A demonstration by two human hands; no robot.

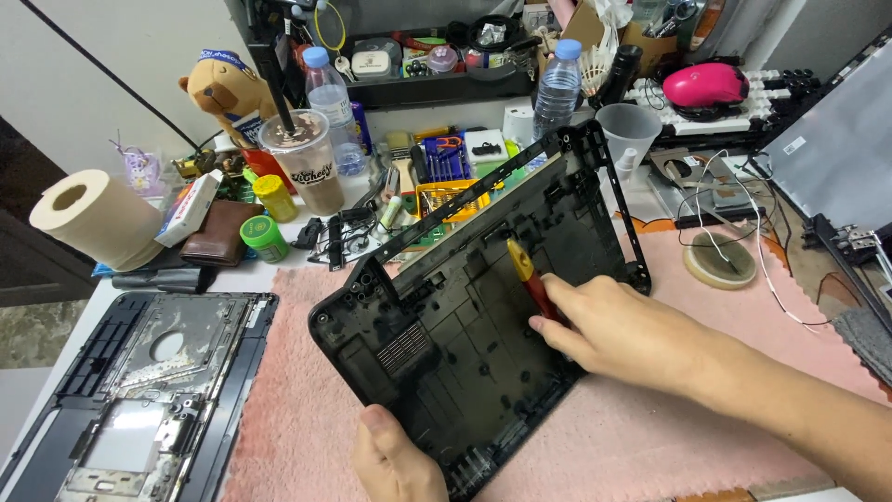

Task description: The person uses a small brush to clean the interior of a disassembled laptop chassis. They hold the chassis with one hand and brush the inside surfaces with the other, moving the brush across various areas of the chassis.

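Left hand (395, 460), at six o'clock, grips the black laptop bottom cover (465, 316); right hand (618, 330), at three o'clock, grasps a red-and-yellow screwdriver (526, 275) against it.

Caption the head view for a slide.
Left hand tilts a black laptop base cover on a pink mat; right hand works a red-and-yellow screwdriver inside it.

Flat white box (189, 208) leans beside brown wallet, back left. White label (793, 145) on grey panel, right.
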